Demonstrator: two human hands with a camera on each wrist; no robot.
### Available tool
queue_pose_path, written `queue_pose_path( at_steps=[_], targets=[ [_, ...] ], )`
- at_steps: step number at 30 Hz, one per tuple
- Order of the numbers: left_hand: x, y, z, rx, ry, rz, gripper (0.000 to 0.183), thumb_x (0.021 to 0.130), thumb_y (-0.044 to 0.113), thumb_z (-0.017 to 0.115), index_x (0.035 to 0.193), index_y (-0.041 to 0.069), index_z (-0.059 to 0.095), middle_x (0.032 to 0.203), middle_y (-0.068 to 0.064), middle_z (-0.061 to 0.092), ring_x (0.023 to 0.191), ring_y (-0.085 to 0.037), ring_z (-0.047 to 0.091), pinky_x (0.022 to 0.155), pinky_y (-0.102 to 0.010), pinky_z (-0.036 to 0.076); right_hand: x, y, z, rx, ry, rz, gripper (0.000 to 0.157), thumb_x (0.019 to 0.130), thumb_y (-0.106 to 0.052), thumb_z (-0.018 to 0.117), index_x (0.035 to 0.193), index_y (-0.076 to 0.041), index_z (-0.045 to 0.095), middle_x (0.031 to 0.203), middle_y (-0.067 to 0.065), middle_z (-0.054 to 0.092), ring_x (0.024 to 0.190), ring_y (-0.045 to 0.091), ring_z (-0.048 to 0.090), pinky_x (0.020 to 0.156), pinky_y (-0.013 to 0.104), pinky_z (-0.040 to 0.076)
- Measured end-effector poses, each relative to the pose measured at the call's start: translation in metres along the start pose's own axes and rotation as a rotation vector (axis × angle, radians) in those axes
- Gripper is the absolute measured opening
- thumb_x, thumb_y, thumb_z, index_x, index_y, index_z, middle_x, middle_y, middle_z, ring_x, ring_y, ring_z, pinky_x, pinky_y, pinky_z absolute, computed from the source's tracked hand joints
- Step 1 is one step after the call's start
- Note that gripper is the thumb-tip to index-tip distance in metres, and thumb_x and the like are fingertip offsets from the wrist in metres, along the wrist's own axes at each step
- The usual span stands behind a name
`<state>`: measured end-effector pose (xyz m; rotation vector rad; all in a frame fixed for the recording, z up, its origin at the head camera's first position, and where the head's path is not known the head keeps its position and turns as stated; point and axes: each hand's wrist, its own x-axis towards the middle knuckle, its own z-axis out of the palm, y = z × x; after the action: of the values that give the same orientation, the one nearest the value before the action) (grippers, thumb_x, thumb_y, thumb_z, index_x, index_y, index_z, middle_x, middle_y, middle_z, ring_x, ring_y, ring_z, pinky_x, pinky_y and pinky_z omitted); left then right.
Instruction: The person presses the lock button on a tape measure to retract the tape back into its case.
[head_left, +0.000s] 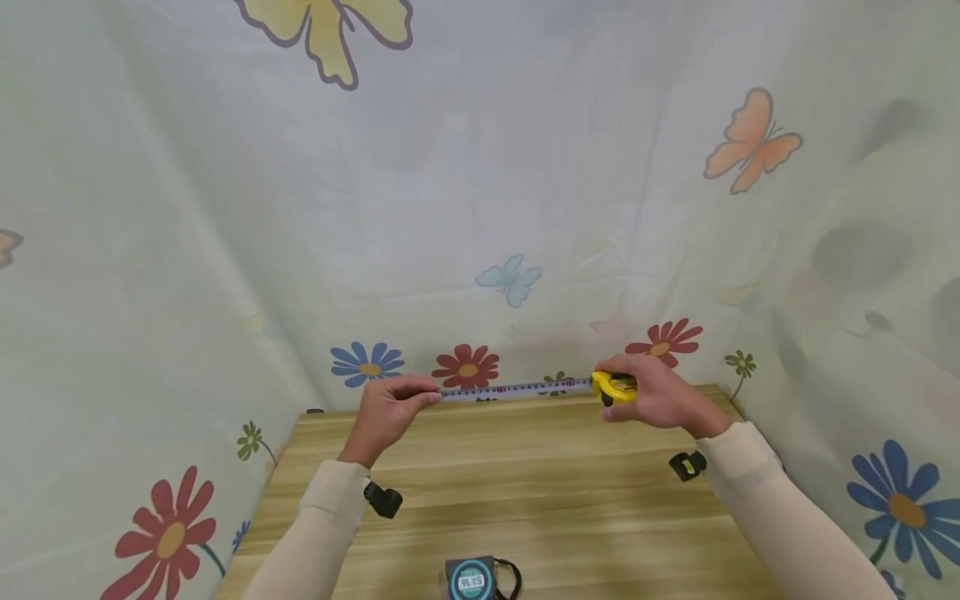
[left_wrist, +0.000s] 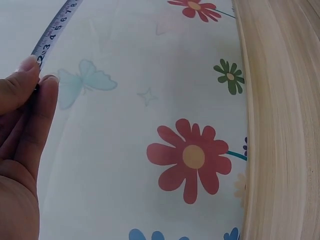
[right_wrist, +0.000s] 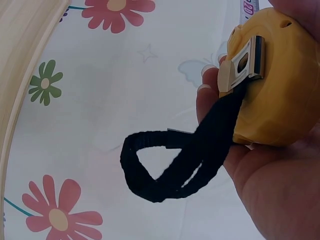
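My right hand grips a yellow tape measure; the right wrist view shows its yellow case, a metal clip and a black wrist strap. A white blade with printed numbers stretches out of the case to the left. Its free end is pinched between the thumb and fingers of my left hand. Low numbers on the blade show beside the left fingertips, and a 20 is visible near the case. The blade runs nearly level and looks held above the table's far edge.
A second tape measure, dark grey with a teal round label and a black strap, lies on the wooden table at the near edge. Pale cloth printed with butterflies and flowers hangs behind and on both sides.
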<state>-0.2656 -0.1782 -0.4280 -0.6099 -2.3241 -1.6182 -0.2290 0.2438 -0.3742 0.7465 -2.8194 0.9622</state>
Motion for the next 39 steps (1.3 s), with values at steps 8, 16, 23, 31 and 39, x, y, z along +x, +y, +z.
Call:
queue_pose_path(
  at_steps=[8,16,23,31,39],
  targets=[
    [0.001,0.002,0.002,-0.002,-0.012,-0.004,0.019,0.092,0.019,0.081,0.105,0.005,0.082,0.107,-0.012,0.08,0.089,-0.01,0.076,0.08,-0.023,0.062,0.001,0.001,0.001,0.006,0.01,-0.002,0.056,0.081,-0.016,0.089,0.131,-0.005,0.067,0.108,0.009,0.067,0.09,0.022,0.057,0.074,0.029,0.054],
    [0.002,0.004,0.005,-0.013,-0.012,0.027,0.015,0.092,0.016,0.08,0.103,0.005,0.082,0.108,-0.012,0.08,0.09,-0.008,0.075,0.08,-0.022,0.062,0.001,-0.002,0.001,0.004,0.013,-0.007,0.056,0.081,-0.016,0.088,0.131,-0.004,0.067,0.109,0.01,0.067,0.09,0.021,0.057,0.074,0.029,0.053],
    [0.002,0.005,0.008,-0.006,-0.023,0.037,0.008,0.092,0.015,0.08,0.1,0.013,0.083,0.108,-0.015,0.079,0.089,-0.01,0.076,0.08,-0.024,0.063,0.002,-0.002,0.001,-0.007,0.016,0.004,0.056,0.081,-0.014,0.089,0.132,-0.004,0.067,0.11,0.01,0.067,0.091,0.022,0.057,0.075,0.03,0.053],
    [0.003,0.005,0.01,0.011,-0.007,0.056,0.007,0.092,0.015,0.081,0.098,0.016,0.084,0.106,-0.006,0.08,0.089,-0.008,0.076,0.078,-0.024,0.063,0.003,-0.005,0.0,-0.009,0.024,-0.021,0.055,0.08,-0.013,0.089,0.13,-0.003,0.068,0.108,0.009,0.068,0.089,0.021,0.057,0.074,0.029,0.053],
    [0.005,0.006,0.016,-0.002,-0.015,0.07,0.007,0.091,0.014,0.082,0.098,0.012,0.084,0.104,-0.009,0.08,0.088,-0.009,0.076,0.078,-0.022,0.062,0.002,-0.002,0.0,-0.008,0.007,-0.01,0.056,0.081,-0.017,0.088,0.132,-0.005,0.067,0.11,0.009,0.068,0.091,0.021,0.058,0.075,0.03,0.054]
  ],
)
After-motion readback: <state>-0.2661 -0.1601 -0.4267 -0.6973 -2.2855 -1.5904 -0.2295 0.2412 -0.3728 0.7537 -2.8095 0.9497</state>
